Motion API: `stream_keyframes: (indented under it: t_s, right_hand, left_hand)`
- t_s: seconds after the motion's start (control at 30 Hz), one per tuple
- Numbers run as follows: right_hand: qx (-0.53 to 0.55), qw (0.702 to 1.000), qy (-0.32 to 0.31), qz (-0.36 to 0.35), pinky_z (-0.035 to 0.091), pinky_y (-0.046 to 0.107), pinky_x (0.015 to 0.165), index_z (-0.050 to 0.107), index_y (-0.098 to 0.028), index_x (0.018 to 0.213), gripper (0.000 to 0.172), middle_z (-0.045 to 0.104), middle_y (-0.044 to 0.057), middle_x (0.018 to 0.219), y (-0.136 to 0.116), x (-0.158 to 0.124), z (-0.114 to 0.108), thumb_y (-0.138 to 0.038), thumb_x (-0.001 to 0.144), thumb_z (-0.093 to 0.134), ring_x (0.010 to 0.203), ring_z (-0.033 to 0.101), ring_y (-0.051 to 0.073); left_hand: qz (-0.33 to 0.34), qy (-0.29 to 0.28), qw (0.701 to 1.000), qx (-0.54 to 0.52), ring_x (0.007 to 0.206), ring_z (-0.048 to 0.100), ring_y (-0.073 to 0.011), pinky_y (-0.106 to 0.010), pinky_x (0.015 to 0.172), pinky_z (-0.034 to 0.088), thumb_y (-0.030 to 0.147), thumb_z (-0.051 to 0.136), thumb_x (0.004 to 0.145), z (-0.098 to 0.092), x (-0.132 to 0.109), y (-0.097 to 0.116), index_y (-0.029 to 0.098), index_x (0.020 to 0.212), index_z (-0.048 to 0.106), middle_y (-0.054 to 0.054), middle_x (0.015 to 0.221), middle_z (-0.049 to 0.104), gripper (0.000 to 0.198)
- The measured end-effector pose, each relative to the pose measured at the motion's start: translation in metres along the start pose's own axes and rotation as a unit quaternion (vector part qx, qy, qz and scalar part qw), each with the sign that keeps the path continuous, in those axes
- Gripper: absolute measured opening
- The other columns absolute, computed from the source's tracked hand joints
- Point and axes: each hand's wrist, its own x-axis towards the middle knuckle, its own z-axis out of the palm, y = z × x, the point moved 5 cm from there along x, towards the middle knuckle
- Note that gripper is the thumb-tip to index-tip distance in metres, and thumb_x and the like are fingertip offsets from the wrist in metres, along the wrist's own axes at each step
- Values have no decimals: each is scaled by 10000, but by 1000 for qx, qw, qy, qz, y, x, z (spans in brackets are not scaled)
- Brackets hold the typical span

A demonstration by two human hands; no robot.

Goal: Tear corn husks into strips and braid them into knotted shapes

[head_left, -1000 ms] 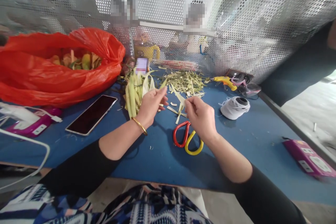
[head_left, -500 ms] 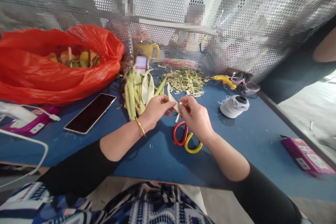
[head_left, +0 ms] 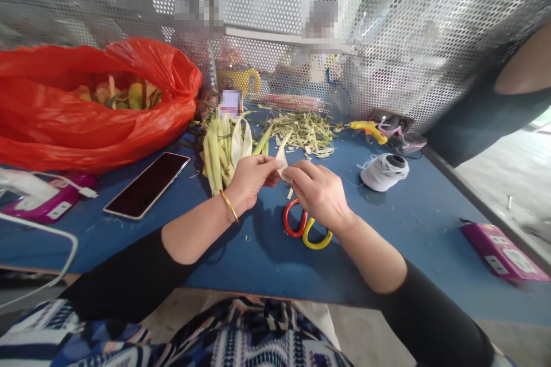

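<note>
A pale corn husk leaf (head_left: 282, 156) is pinched between both hands above the blue table. My left hand (head_left: 253, 179) grips its left side between thumb and fingers. My right hand (head_left: 319, 190) pinches its lower right end with closed fingertips. Below my right hand lie scissors (head_left: 317, 239) with one red and one yellow handle loop; their blades are hidden. Left of the hands, a bundle of pale green corn husks (head_left: 215, 155) rests on the table. Behind the hands spreads a heap of cut husk strips (head_left: 303, 131).
A red plastic bag (head_left: 99, 135) stands at the left, near a phone (head_left: 147, 186). To the right are a white thread spool (head_left: 383, 173), a yellow glue gun (head_left: 369, 131) and a purple power strip (head_left: 501, 249). A perforated metal screen (head_left: 267, 6) closes off the back, with people behind it.
My right hand has turned, its knuckles now more over the top, and its fingertips have shifted slightly left on the leaf. The leaf's tip leans more to the right.
</note>
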Motion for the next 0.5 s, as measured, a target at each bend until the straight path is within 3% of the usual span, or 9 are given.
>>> stream_keyframes:
  t_s: [0.1,0.17,0.27,0.4,0.5]
  right_hand:
    - [-49,996,63,-33,390,272,613,625,-189,851,180,699,48,833,-3,-1,-8,-109,931,485,652,580,142]
    - [-34,995,72,-54,408,271,629,612,-186,867,142,721,57,900,-5,-1,-10,-117,931,506,714,617,149]
    - [25,997,46,-60,428,246,609,583,-181,959,136,735,56,992,-7,-1,-9,-88,933,488,737,646,131]
    - [79,994,18,-70,458,237,604,544,-178,961,150,728,61,921,-11,-2,-4,-66,936,448,734,658,138]
    - [104,991,-2,-82,494,259,657,537,-182,951,160,717,76,902,-15,-2,-2,-83,956,411,779,665,158]
  left_hand:
    - [-16,-10,1000,-9,421,476,-77,-216,458,391,184,731,619,1,-1,0,148,565,618,35,446,539,130]
    - [-23,-22,999,-17,436,469,-77,-217,461,391,189,720,628,2,-3,0,150,582,623,41,458,528,114]
    - [-27,-49,998,-29,478,467,-70,-208,468,384,204,716,636,4,-6,0,157,622,631,46,532,547,98]
    - [-28,-84,994,-62,485,457,-56,-197,448,312,207,723,624,8,-5,-3,163,638,621,36,587,579,112]
    - [-16,-76,995,-68,459,432,-51,-208,439,278,234,729,648,8,-1,-5,151,653,650,25,578,588,114]
